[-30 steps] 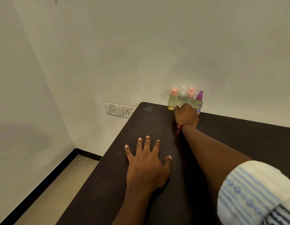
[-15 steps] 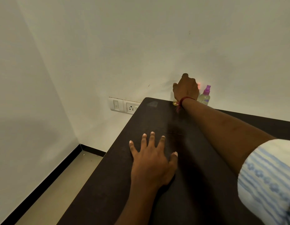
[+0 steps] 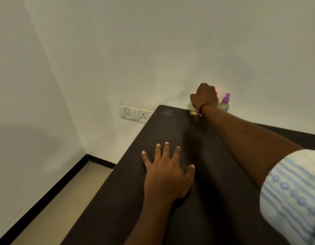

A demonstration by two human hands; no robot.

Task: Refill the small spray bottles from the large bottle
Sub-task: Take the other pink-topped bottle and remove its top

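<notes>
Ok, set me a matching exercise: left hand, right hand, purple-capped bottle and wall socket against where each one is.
1 left hand
2 right hand
3 purple-capped bottle
4 wall socket

A on the wall, left of the table
B at the table's far edge, partly covering a yellowish bottle
C flat on the table
D upright, just right of the right hand

Pairs: 1-C, 2-B, 3-D, 4-A

Right hand (image 3: 204, 96) hides most spray bottles (image 3: 193, 111), own grip unseen; sleeve (image 3: 294, 191) cut by right edge
</notes>
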